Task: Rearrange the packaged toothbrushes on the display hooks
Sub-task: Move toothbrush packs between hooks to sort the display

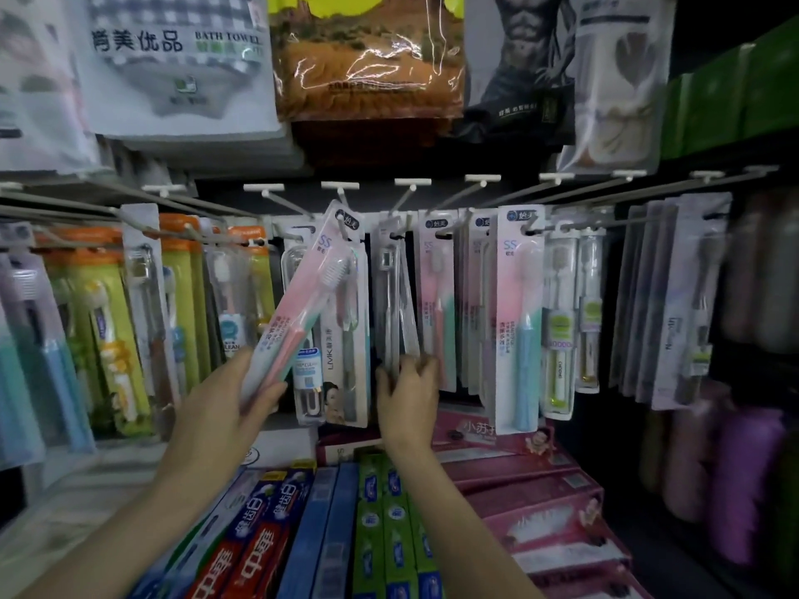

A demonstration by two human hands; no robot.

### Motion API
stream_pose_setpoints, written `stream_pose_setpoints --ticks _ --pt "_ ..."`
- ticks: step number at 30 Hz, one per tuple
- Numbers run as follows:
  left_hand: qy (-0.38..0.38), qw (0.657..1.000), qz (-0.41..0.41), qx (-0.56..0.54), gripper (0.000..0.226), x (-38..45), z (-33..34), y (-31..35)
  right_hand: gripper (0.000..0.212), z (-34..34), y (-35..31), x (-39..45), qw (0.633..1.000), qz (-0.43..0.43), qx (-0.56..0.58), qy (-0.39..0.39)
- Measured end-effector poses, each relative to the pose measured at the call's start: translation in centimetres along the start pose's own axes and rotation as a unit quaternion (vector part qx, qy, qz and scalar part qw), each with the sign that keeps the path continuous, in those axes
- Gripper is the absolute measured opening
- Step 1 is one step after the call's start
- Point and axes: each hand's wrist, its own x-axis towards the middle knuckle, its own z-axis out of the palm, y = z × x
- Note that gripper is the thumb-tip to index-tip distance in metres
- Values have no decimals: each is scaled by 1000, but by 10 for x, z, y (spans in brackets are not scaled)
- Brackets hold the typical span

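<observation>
Toothbrushes in orange and green packs hang in tidy rows well to the left of the LMK pack, the white card at the middle of the rail, and look settled on their hooks. Just left of that pack, the left hand grips the lower end of a pink pack; the pack tilts up to the right across the LMK pack, its top near a hook. Whether its hole is on the wire cannot be told. Just right of the LMK pack, the right hand has its fingers curled round the bottom edges of clear packs that hang from the next hook. Further right of the LMK pack hang more pink packs of the same kind, then clear tubes, then grey cards, blurred. Toothpaste boxes lie on the shelf below the LMK pack.

Judging from this, the work is midway: most hooks look ordered, while the tilted pink pack sits away from its matching group and likely has yet to be hung there.
</observation>
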Motion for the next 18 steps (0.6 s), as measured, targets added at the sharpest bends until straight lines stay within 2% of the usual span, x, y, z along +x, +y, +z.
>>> stream_pose_setpoints --ticks 3,8,11,14,16,18 --pt "0 1000 6 -2 30 -1 3 2 23 -13 -6 -17 998 -46 -14 50" --pt "0 1000 1 13 32 -3 3 1 43 -42 -4 -19 983 29 179 -25" --pt "9 1000 -2 9 31 -3 -1 2 45 -49 7 -20 988 53 135 -57" --pt "6 1000 -5 8 28 -1 -4 -1 38 -52 3 -25 996 0 84 -32" --pt "1 1000 -7 17 25 2 -10 -2 35 -50 -11 -25 994 -40 96 -39" --pt "4 999 -2 36 21 5 -17 -4 41 -42 -27 -18 990 -32 121 -69"
